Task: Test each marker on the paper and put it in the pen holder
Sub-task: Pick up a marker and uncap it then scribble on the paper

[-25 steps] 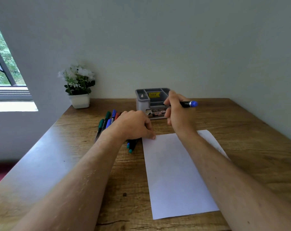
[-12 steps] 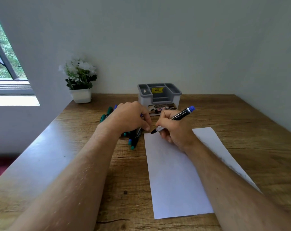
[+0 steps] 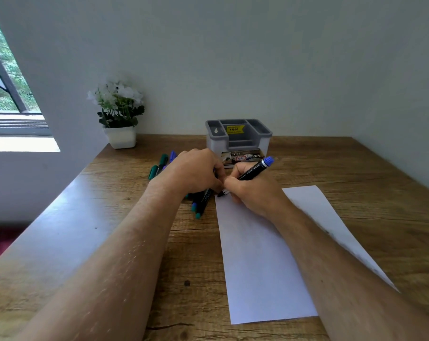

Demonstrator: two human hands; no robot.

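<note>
The right hand [image 3: 252,190] holds a black marker with a blue end [image 3: 254,172]; the fingers are closed around its lower part in a writing grip. The marker is tilted, with the blue end pointing up toward the pen holder [image 3: 238,139] and the tip touching the far left corner of the white paper [image 3: 262,262]. The left hand [image 3: 191,172] is just left of the paper's far corner, with the fingers curled over a group of markers [image 3: 159,166] that lie on the wooden surface [image 3: 356,168]. I cannot tell if these fingers grip any of them. Some green and blue ends show beyond the hand and also near the paper's left edge. The pen holder is grey, stands behind the paper, close to the wall, and its compartments look empty. A small white pot with white flowers [image 3: 118,114] stands left of the pen holder.
</note>
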